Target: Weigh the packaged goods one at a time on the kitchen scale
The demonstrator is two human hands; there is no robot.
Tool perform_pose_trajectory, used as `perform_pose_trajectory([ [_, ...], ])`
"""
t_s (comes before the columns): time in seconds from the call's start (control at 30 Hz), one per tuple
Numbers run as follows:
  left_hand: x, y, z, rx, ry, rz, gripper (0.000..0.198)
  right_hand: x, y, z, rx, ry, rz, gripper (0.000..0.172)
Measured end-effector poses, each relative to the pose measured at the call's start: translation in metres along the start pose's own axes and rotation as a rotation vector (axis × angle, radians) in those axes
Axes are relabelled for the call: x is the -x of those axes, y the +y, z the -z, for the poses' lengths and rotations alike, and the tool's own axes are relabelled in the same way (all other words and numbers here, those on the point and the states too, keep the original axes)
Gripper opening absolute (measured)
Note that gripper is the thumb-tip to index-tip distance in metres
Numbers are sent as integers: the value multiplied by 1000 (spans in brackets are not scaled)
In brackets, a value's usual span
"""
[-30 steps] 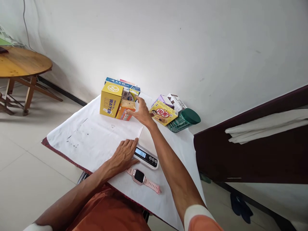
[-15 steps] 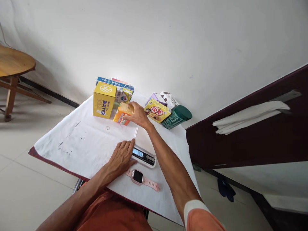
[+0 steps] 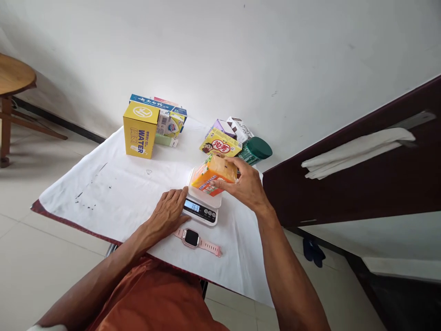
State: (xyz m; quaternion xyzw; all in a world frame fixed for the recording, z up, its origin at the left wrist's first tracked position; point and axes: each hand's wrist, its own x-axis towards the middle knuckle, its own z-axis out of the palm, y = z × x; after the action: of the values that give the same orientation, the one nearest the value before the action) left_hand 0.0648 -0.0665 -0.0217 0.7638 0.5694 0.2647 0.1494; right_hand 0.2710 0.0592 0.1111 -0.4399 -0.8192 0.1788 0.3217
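Note:
My right hand grips an orange box and holds it just over the white platform of a small kitchen scale. The scale's lit display reads numbers. My left hand lies flat on the white tablecloth with its fingertips against the scale's left side. A pink smartwatch lies on the cloth just in front of the scale.
A yellow "WATER" box and small cartons stand at the table's far left. A yellow snack box, white cartons and a green-lidded jar sit far right. A dark cabinet flanks the right; a wooden table stands far left.
My right hand took hold of the orange box beside the yellow box and carried it back over the scale. My left hand stayed by the scale.

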Motion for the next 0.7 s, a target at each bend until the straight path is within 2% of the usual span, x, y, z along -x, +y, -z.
perform_pose_trajectory([
  [0.2,0,0,2,-28,-5,-5,83,21,14,-3,-25,-27,-58,64],
  [0.4,1,0,1,-58,15,-8,83,31,19,9,-184,-54,-217,98],
  [0.43,1,0,0,-62,21,-9,83,33,20,9,-194,-68,-236,95],
  [0.53,1,-1,0,-74,14,-13,82,39,22,2,-231,-121,-283,74],
  [0.6,1,-1,1,-80,11,-12,82,42,23,-6,-294,-99,-297,64],
  [0.7,1,-2,0,-92,24,-16,82,46,26,-16,-406,-32,-305,59],
])
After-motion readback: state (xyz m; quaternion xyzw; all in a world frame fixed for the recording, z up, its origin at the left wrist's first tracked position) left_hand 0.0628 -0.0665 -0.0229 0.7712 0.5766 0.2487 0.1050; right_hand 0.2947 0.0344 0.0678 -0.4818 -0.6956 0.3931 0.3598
